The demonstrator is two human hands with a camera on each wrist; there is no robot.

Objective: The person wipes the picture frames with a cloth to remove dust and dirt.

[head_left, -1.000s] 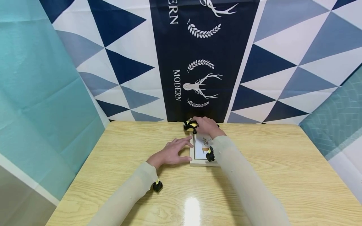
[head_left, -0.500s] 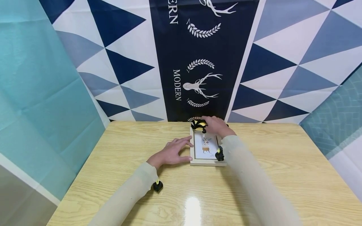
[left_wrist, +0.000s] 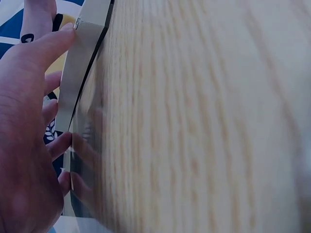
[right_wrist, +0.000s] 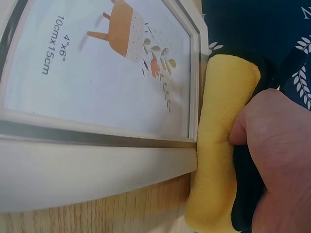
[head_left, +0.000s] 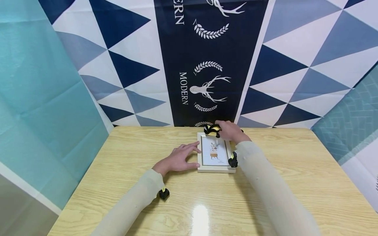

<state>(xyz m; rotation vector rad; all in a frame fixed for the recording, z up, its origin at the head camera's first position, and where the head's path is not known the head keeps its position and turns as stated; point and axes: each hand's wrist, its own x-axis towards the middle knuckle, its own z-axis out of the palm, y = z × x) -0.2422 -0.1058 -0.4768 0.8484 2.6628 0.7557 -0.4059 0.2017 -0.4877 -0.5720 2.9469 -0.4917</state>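
Note:
A white picture frame (head_left: 217, 169) lies on the table, with a print of a plant in an orange-brown pot under its pane. My left hand (head_left: 178, 159) is spread at its left side, fingertips and thumb touching the outer edge. The left wrist view shows the fingers (left_wrist: 60, 145) along the frame's side wall (left_wrist: 80, 63). At the far side, my right hand (head_left: 230, 131) grips a folded yellow and black cloth (head_left: 212, 130). Seen from the right wrist, the cloth's yellow face (right_wrist: 226, 111) lies against the frame's outer edge (right_wrist: 198, 82).
The wood-grain table (head_left: 133, 144) ends just behind the frame, at a hanging patterned cloth (head_left: 203, 52) with triangles and deer heads. A teal hanging (head_left: 44, 98) runs along the left. Small black devices sit by both wrists, one near the left sleeve (head_left: 144, 190).
My right hand has slid to the right along the frame's far edge with the cloth, uncovering more of the print. The left hand and the frame have stayed in place.

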